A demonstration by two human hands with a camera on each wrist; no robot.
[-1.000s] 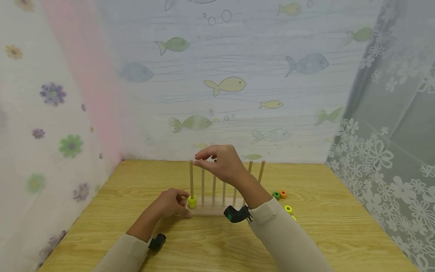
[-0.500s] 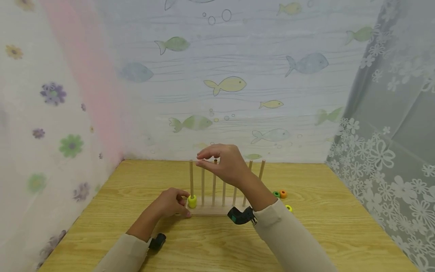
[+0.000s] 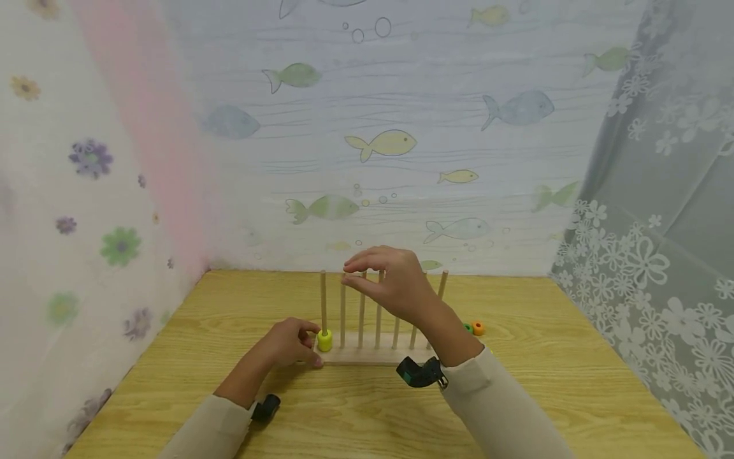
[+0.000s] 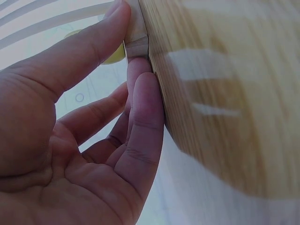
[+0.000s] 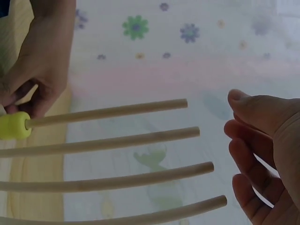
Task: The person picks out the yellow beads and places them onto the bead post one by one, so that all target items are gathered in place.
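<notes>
A wooden peg stand [image 3: 375,357] with several upright rods stands on the table. Yellow beads [image 3: 324,340], apparently two stacked, sit at the foot of its leftmost rod [image 3: 323,299]. My left hand [image 3: 289,344] holds the left end of the base, thumb at the front; in the left wrist view the fingers [image 4: 145,108] lie against the end of the wood. Above the rods, my right hand [image 3: 395,280] is raised with thumb and fingers apart. The right wrist view shows nothing in this hand [image 5: 267,150], just beyond the rod tips.
An orange bead [image 3: 478,328] and a green bead [image 3: 468,328] lie on the table right of the stand, partly behind the right forearm. A curtain with fish [image 3: 390,143] hangs behind the table [image 3: 573,357].
My right hand has moved to the right, from the leftmost rod's tip toward the second rod. Its forearm now covers the loose yellow beads almost wholly. My left hand stays put.
</notes>
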